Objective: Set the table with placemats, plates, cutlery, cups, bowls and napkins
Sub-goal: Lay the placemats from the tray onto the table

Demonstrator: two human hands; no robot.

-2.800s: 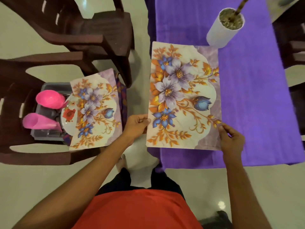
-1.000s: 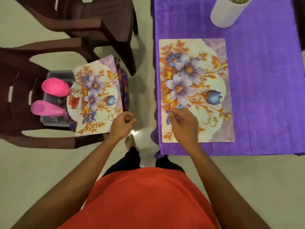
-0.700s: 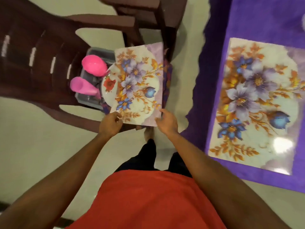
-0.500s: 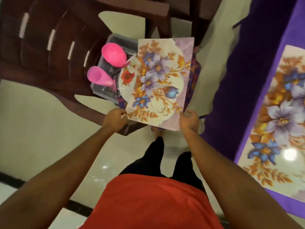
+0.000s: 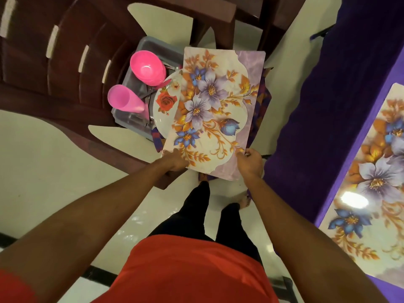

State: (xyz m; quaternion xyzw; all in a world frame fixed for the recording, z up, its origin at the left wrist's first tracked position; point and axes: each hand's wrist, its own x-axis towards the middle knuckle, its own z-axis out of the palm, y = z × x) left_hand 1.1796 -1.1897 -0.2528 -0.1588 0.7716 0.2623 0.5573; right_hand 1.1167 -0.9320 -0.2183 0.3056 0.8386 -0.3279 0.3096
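Observation:
A floral placemat (image 5: 215,110) is lifted above a dark chair seat. My left hand (image 5: 175,159) grips its near left corner and my right hand (image 5: 249,162) grips its near right corner. Under it lies a white plate with a red rose (image 5: 165,106). Two pink cups (image 5: 146,67) (image 5: 124,101) lie in a grey tub (image 5: 150,43) on the chair. Folded dark patterned napkins (image 5: 261,108) show beneath the mat's right edge. A second floral placemat (image 5: 371,186) lies flat on the purple tablecloth (image 5: 323,127) at the right.
Dark brown plastic chairs (image 5: 54,62) fill the left and top. Metal cutlery shows dimly in the tub between the cups. My legs and feet stand on the pale tiled floor (image 5: 43,167) between chair and table.
Both hands left the placemat laid on the table, my view swung left to the chair, and both hands took the second placemat by its near corners and raised it.

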